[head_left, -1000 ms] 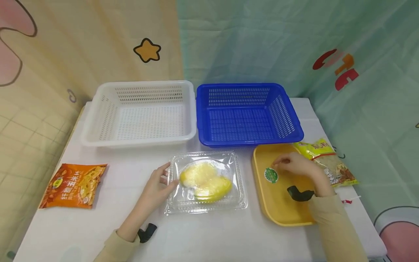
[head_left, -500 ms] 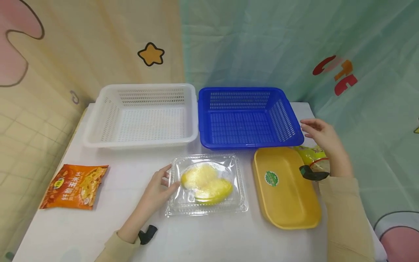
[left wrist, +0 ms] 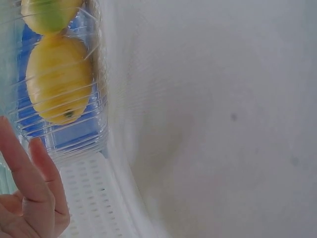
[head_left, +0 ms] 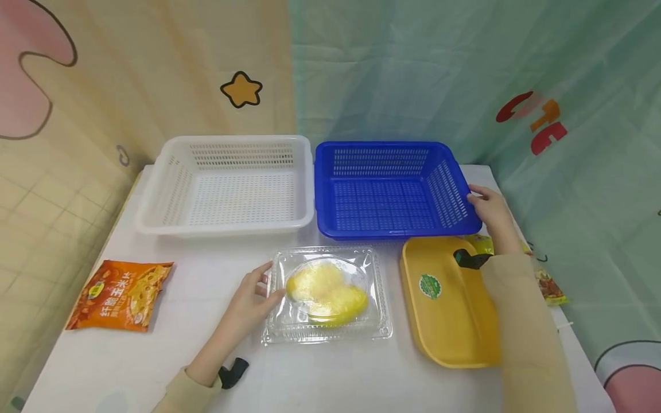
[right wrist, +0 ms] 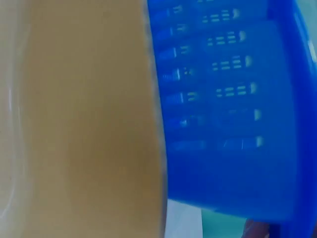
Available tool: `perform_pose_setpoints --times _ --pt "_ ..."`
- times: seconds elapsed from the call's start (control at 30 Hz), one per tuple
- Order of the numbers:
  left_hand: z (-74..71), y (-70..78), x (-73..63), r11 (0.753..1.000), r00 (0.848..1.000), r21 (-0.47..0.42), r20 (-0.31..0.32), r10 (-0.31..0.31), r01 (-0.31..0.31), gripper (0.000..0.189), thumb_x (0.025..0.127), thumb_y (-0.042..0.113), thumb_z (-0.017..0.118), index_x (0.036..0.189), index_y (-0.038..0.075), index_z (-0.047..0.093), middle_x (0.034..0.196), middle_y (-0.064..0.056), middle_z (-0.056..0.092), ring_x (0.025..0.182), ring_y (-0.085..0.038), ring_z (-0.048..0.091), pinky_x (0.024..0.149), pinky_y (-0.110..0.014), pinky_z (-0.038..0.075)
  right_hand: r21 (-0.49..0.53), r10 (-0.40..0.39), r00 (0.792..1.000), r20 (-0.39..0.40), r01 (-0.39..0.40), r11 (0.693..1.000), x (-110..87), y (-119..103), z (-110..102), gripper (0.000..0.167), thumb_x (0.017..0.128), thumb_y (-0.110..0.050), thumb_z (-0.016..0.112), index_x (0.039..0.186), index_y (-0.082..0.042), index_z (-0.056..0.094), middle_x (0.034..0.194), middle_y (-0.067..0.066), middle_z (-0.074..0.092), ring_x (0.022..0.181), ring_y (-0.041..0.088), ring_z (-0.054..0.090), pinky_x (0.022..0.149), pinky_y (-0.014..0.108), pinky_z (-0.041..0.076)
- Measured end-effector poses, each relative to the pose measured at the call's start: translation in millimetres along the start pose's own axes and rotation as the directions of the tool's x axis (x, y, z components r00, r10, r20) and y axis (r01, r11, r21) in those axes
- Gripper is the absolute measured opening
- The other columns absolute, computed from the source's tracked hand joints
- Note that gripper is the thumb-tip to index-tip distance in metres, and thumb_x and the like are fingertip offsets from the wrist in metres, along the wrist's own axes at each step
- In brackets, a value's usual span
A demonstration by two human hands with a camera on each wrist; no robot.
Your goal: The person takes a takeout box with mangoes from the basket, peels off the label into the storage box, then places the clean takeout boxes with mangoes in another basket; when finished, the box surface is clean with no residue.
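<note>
My left hand [head_left: 253,298] rests at the left edge of a clear plastic clamshell box [head_left: 383,287], its thumb reaching over the lid's side. Two yellow, mango-like fruits [head_left: 325,292] lie inside the closed box. In the left wrist view, relaxed fingers [left wrist: 42,198] show beside the ribbed wall of the box. My right hand [head_left: 490,207] grips the right rim of an empty blue plastic basket [head_left: 397,234]. Its fingertips show only at the bottom corner of the right wrist view, around the basket's rim [right wrist: 297,148].
A white basket [head_left: 227,225] stands left of the blue one. Under my right forearm is a yellow tray [head_left: 454,321] with a green sticker. An orange bag of corn chips [head_left: 121,295] lies at left. A yellow food packet [head_left: 549,287] is partly hidden by my right arm.
My right hand has moved from over the yellow tray, out past the blue basket's right side, and then in to its rim. The left hand and the box have stayed put.
</note>
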State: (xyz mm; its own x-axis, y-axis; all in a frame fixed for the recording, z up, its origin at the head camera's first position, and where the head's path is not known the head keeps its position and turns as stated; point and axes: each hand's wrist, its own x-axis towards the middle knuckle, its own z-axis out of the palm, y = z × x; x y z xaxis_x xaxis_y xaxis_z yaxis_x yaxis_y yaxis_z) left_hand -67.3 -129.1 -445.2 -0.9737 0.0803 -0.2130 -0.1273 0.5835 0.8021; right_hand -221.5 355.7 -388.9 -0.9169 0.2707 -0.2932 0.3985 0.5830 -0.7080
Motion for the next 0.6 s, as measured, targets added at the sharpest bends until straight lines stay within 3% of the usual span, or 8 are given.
perform_pose_setpoints --times 0.17,0.23,0.33,0.37,0.43,0.47,0.57,0.6 --pt "-1.6 -0.5 -0.2 1.000 1.000 -0.003 0.012 -0.002 0.002 0.070 0.091 0.022 0.068 0.151 0.005 0.035 0.121 -0.017 0.051 0.100 -0.026 0.055 0.072 -0.028 0.048 0.097 0.059 0.998 -0.003 -0.059 0.994 11.1 7 -2 0.061 0.103 -0.040 0.043 0.155 -0.013 0.030 0.151 0.027 0.040 0.132 0.040 0.046 0.113 0.051 0.037" --pt "-2.6 -0.7 -0.6 1.000 1.000 -0.011 0.021 -0.003 0.004 0.070 0.091 0.022 0.068 0.151 0.006 0.035 0.122 -0.017 0.051 0.100 -0.026 0.055 0.070 -0.027 0.050 0.134 0.080 0.997 -0.015 -0.078 0.988 26.2 20 -4 0.060 0.098 -0.047 0.052 0.151 -0.022 0.041 0.140 0.018 0.054 0.120 0.031 0.057 0.104 0.043 0.048" --pt "-4.1 -0.6 -2.3 0.999 0.999 -0.041 0.038 -0.006 0.007 0.070 0.091 0.021 0.069 0.151 0.007 0.035 0.126 -0.018 0.049 0.099 -0.025 0.055 0.063 -0.024 0.053 0.146 0.099 0.995 -0.001 -0.097 0.984 34.2 23 -5 0.059 0.098 -0.045 0.053 0.151 -0.023 0.041 0.141 0.016 0.053 0.120 0.030 0.057 0.105 0.044 0.047" --pt "-5.0 0.0 -3.1 0.999 0.999 -0.052 0.046 -0.007 0.010 0.071 0.091 0.021 0.069 0.151 0.008 0.035 0.127 -0.018 0.049 0.099 -0.025 0.055 0.061 -0.024 0.054 0.150 0.089 0.996 -0.012 -0.086 0.985 46.2 35 -4 0.063 0.094 -0.052 0.055 0.150 -0.027 0.043 0.138 0.013 0.055 0.115 0.027 0.059 0.104 0.044 0.048" --pt "-7.8 1.6 -4.4 0.998 0.998 -0.069 0.061 -0.007 0.011 0.071 0.090 0.020 0.070 0.151 0.009 0.035 0.129 -0.018 0.048 0.098 -0.025 0.055 0.058 -0.023 0.055 0.142 0.092 0.996 0.009 -0.093 0.986 36.6 26 -4 0.064 0.097 -0.049 0.051 0.154 -0.024 0.035 0.147 0.017 0.047 0.124 0.031 0.053 0.110 0.047 0.041" --pt "-9.8 3.0 -5.2 0.997 0.998 -0.072 0.066 0.003 0.002 0.071 0.090 0.020 0.071 0.151 0.010 0.036 0.129 -0.018 0.048 0.098 -0.026 0.055 0.057 -0.023 0.056 0.133 0.092 0.995 0.023 -0.095 0.987 33.9 23 -4 0.065 0.099 -0.047 0.048 0.156 -0.021 0.030 0.152 0.021 0.039 0.129 0.035 0.048 0.114 0.051 0.036" --pt "-18.5 9.0 -7.2 0.995 0.995 -0.082 0.076 0.070 -0.064 0.070 0.089 0.017 0.072 0.150 0.011 0.038 0.127 -0.017 0.047 0.097 -0.026 0.055 0.056 -0.023 0.056 0.148 0.103 0.995 0.000 -0.102 0.984 49.6 44 -4 0.066 0.092 -0.057 0.053 0.151 -0.032 0.038 0.141 0.008 0.051 0.117 0.022 0.057 0.103 0.037 0.049" --pt "-22.3 11.8 -8.0 0.992 0.992 -0.088 0.076 0.101 -0.095 0.070 0.088 0.016 0.073 0.149 0.011 0.039 0.125 -0.017 0.047 0.096 -0.026 0.055 0.055 -0.024 0.056 0.159 0.116 0.993 0.017 -0.117 0.980 43.8 39 -6 0.063 0.095 -0.051 0.054 0.152 -0.030 0.037 0.144 0.009 0.050 0.121 0.024 0.055 0.104 0.037 0.049"
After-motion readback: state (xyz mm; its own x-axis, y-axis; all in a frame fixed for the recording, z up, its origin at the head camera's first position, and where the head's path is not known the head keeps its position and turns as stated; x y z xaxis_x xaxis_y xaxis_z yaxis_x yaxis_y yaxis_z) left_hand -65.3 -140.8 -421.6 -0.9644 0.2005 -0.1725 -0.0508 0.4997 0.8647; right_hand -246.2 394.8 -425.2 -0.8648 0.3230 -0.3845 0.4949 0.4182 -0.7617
